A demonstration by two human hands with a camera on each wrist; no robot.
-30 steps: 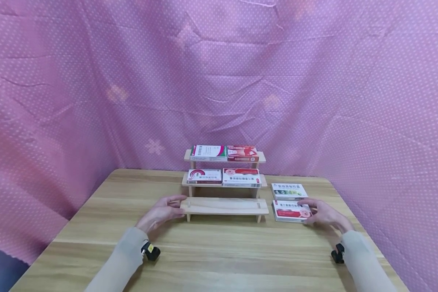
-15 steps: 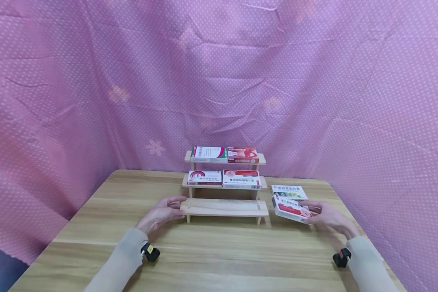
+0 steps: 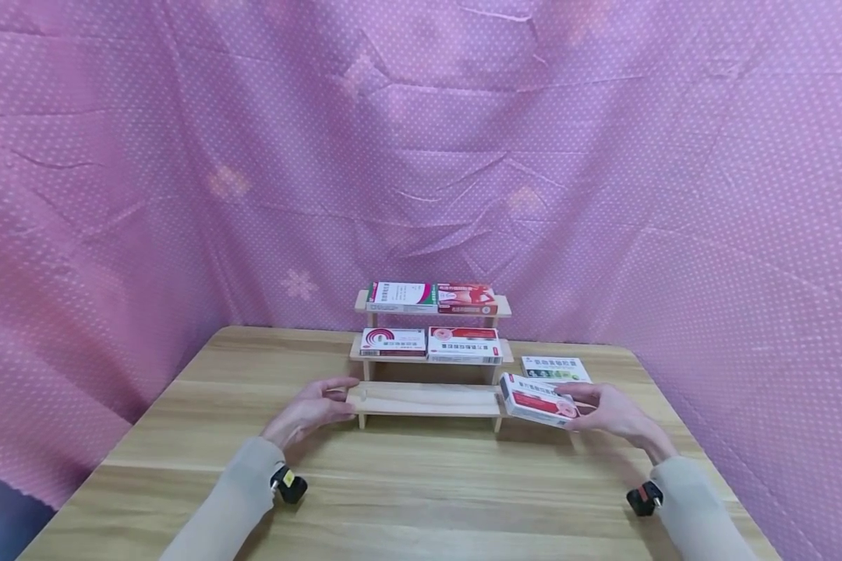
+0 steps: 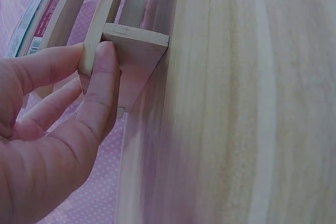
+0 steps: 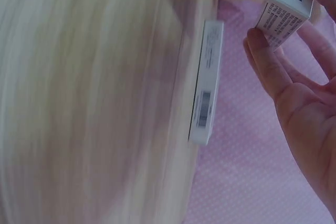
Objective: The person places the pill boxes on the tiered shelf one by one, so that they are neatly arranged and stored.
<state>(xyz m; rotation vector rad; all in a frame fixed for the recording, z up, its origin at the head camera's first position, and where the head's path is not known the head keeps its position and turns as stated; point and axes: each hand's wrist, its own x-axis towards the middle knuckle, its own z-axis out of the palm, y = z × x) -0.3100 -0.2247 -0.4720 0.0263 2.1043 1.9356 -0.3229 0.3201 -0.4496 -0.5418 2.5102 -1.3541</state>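
Note:
The left hand (image 3: 316, 407) pinches the left end of the lowest step of a three-tier wooden display stand (image 3: 421, 399); in the left wrist view, finger and thumb of this hand (image 4: 68, 103) grip the board's end. At the stand's right end the right hand (image 3: 613, 417) holds a white and red medicine box (image 3: 539, 400) by its right side. That box is lifted and tilted, its left corner overlapping the lowest step. Behind it a white and green medicine box (image 3: 556, 368) lies on the table, also seen edge-on as a white box (image 5: 206, 82) in the right wrist view.
Two medicine boxes, one white and pink (image 3: 401, 294) and one red (image 3: 466, 296), lie on the top step. The middle step bears a white box with red rings (image 3: 393, 341) and a white and red box (image 3: 465, 345). A pink dotted cloth (image 3: 421, 156) hangs behind the table (image 3: 421, 483).
The right hand has lifted the white and red medicine box off the table, tilted it and carried it left to the stand. The left hand has stayed in place.

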